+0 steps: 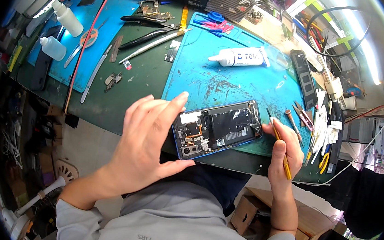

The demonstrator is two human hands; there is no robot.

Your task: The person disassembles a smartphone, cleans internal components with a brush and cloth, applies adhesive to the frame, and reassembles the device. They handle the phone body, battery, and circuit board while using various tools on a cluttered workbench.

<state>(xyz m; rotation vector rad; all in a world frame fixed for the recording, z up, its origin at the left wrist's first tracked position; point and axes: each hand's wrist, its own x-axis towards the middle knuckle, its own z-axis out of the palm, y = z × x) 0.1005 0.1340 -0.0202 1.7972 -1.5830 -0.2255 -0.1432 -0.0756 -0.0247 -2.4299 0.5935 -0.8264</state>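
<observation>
An opened smartphone (220, 129) with a blue frame lies at the near edge of the bench, its black battery, cameras and circuit parts exposed. Around its left end my left hand (143, 141) is open, thumb by the near edge and fingers spread toward the far edge; whether they touch it I cannot tell. My right hand (283, 150), just off the phone's right end, is closed on a slim yellow-handled tool (281, 147). Its thin dark tip points up and away, apart from the phone; the exact kind of tool does not show.
A blue work mat (193, 89) carries a white glue tube (241, 57) and pink and blue clips (215, 24). Pliers (147, 37), tweezers (75, 55) and bottles (67, 18) lie or stand farther left. Scissors (303, 116) and several pens and tools crowd the right side.
</observation>
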